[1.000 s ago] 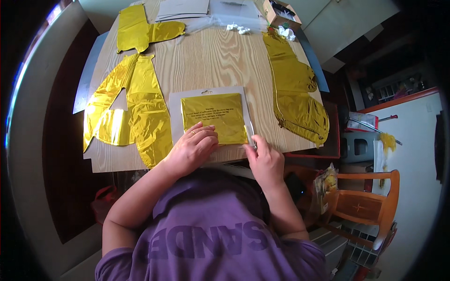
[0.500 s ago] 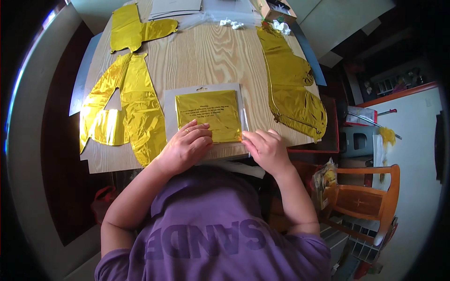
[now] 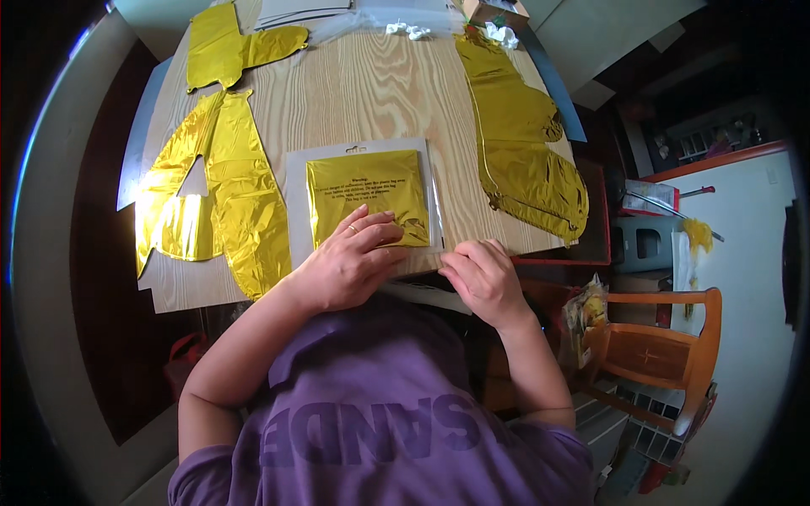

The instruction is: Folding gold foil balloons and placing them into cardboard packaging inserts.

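A flat clear plastic bag (image 3: 436, 198) with a pale backing card (image 3: 298, 194) lies at the table's near edge. A folded gold foil sheet (image 3: 371, 190) with dark print shows through it. My left hand (image 3: 359, 260) rests on its lower part, fingers bent but apart, a ring on one finger; it covers the bottom edge. Beside the bag's lower right corner, my right hand (image 3: 483, 280) is closed in a pinch. Whatever lies between its fingertips is too small to make out.
Flat gold foil balloons lie at the left (image 3: 240, 169), far left (image 3: 221, 51) and right (image 3: 523, 143) of the wooden table (image 3: 363, 101). Crumpled white tissue (image 3: 408, 31), grey sheets (image 3: 302, 12) and a box (image 3: 498, 12) sit at the back. A wooden chair (image 3: 658, 346) stands to the right.
My right hand has moved slightly away from the bag's lower right corner, still pinched. My left hand has slid a little to the right across the lower part of the bag.
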Available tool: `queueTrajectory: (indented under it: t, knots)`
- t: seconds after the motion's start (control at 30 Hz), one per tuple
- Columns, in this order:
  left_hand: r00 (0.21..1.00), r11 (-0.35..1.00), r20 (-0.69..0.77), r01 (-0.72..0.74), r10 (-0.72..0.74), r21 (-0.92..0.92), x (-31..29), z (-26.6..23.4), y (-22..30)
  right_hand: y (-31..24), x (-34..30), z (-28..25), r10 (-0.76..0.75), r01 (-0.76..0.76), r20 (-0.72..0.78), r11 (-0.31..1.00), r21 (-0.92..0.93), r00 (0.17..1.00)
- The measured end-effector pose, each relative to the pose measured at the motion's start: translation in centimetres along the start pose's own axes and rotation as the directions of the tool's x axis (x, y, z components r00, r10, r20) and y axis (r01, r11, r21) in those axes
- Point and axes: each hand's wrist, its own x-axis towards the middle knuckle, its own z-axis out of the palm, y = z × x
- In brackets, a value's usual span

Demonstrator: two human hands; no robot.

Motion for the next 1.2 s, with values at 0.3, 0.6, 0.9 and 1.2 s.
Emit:
queueTrajectory:
  t: [0.3, 0.6, 0.9, 1.2]
  knots:
    - [1.000, 1.000, 0.006, 0.004, -0.003, -0.009, -0.3, -0.1, 0.3, -1.6, -1.2, 0.5, -0.021, 0.019, 0.111, 1.000, 0.021, 0.994]
    - [1.000, 1.000, 0.010, 0.004, -0.004, -0.018, -0.1, -0.1, 0.1, -0.8, -0.1, 0.1, 0.001, -0.001, 0.032, 1.000, -0.021, 0.999]
    - [0.999, 0.999, 0.020, -0.035, 0.035, 0.018, -0.4, -0.2, -0.4, -4.4, -0.2, -1.6, -0.081, 0.011, 0.234, 0.958, 0.288, 0.969]
    - [0.999, 0.999, 0.032, -0.015, 0.014, 0.032, -0.1, -0.6, -0.1, -2.9, 1.0, -2.1, 0.148, -0.151, 0.034, 0.981, 0.118, 0.988]
